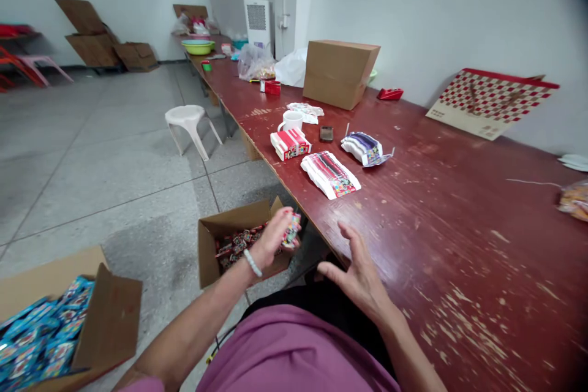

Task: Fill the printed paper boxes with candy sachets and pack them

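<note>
My left hand [273, 239] is closed around a bunch of small colourful packets [292, 229], held just above an open cardboard box [209, 251] on the floor that holds several more such packets. A white bracelet sits on that wrist. My right hand [356, 269] hovers open at the near edge of the long red table [459, 208], fingers apart and holding nothing. Further along the table lie a fanned stack of red striped packets [331, 174], a red and white stack [290, 144] and a purple and white stack [365, 148].
A white mug [291, 120], a small dark object [326, 133], a closed brown carton [339, 72] and a checkered red paper bag [491, 101] sit on the table. A box of blue packets [46, 331] stands at lower left. A white plastic stool [189, 124] is on the floor.
</note>
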Demonstrator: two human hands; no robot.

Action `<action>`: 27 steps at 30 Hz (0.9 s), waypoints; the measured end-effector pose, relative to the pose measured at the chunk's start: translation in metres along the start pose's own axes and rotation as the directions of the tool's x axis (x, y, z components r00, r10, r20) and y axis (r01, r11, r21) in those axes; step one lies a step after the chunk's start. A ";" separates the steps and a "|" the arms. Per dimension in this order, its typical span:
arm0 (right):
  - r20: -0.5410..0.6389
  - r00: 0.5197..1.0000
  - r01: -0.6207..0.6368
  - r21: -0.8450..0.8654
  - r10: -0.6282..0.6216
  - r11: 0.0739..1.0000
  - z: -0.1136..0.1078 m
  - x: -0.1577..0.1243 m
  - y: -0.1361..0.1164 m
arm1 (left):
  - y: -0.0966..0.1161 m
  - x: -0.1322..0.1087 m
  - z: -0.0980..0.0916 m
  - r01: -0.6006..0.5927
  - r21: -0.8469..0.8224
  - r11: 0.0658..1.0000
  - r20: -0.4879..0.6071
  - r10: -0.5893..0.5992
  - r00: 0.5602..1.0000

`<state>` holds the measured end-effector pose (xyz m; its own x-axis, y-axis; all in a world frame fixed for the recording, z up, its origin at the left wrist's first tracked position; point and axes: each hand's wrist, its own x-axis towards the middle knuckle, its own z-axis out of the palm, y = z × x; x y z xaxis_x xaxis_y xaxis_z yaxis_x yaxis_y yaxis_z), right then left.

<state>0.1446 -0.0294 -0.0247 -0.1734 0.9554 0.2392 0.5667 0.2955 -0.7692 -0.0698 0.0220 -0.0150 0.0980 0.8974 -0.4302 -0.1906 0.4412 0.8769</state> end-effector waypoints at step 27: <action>-0.447 0.892 -0.326 -0.536 0.066 0.779 -0.038 0.004 0.107 | 0.021 0.018 -0.059 -0.264 0.525 0.809 -0.160 0.399 0.903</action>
<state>0.2346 0.0064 -0.0836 0.2427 0.8710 0.4272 0.9294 -0.0825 -0.3597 -0.1299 0.0471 -0.0173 -0.1436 0.9870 -0.0727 0.3332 0.1174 0.9355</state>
